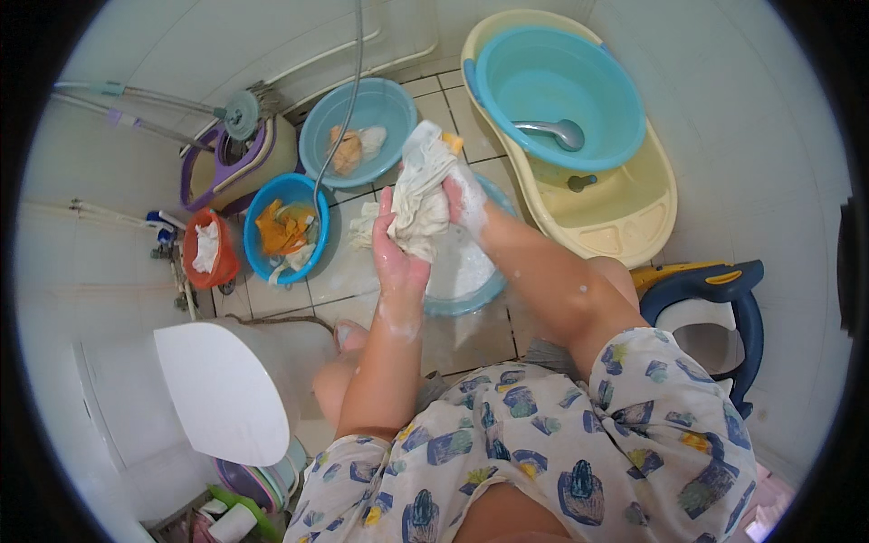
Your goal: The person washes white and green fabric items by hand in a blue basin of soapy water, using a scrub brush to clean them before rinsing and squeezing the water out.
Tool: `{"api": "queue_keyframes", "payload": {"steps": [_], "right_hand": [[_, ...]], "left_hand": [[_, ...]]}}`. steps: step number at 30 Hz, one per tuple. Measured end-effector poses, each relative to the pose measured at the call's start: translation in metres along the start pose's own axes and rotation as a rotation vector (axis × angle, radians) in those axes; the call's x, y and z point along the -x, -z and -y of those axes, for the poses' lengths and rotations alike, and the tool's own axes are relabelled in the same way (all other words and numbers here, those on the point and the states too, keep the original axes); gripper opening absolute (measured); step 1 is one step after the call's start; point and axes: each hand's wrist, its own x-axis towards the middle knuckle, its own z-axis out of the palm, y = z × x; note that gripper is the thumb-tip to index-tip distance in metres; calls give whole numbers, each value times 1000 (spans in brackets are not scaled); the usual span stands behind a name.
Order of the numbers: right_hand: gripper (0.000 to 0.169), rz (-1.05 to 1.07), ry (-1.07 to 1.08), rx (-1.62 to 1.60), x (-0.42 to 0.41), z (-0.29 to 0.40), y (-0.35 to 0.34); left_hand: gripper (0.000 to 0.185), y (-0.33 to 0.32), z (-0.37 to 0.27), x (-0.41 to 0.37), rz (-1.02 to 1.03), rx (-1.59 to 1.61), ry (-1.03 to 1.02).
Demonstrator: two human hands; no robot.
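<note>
A wet white cloth [424, 197] is bunched between my two hands, above a light blue basin [465, 298] of sudsy water on the floor. My left hand [397, 254] supports the cloth from the lower left, its thumb and fingers around the cloth's edge. On the right side my right hand [461, 197], covered in white foam, grips the cloth, and its fingers are partly hidden. Something yellow [452, 142] shows at the cloth's top by the right hand. Part of the cloth hangs to the left, behind my left hand.
Orange cloth lies in a blue basin [324, 244]; another basin [309, 163] holds peach and white cloths. A turquoise basin [563, 81] with a shower head [569, 135] rests on a yellow baby bath [662, 203]. Around stand a mop bucket [282, 153], red bin [229, 265] and toilet [224, 394].
</note>
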Motion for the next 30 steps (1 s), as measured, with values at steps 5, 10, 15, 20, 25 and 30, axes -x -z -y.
{"api": "queue_keyframes", "payload": {"steps": [5, 10, 15, 20, 25, 30], "right_hand": [[28, -242, 946, 1574, 43, -54, -17], [42, -271, 636, 1549, 39, -22, -20], [30, -169, 945, 1633, 42, -51, -22], [45, -114, 780, 1807, 60, -32, -38], [46, -131, 815, 1655, 61, -41, -43], [38, -144, 922, 1805, 43, -26, -34]], "left_hand": [[52, 43, -1, -14, 1, -31, 51], [40, 18, 25, 1, 40, -1, 90], [39, 25, 18, 4, -79, 44, 31], [40, 8, 22, 1, 34, 282, 34], [42, 38, 14, -14, 156, 349, 161], [41, 32, 3, -18, 201, 353, 290]]}}
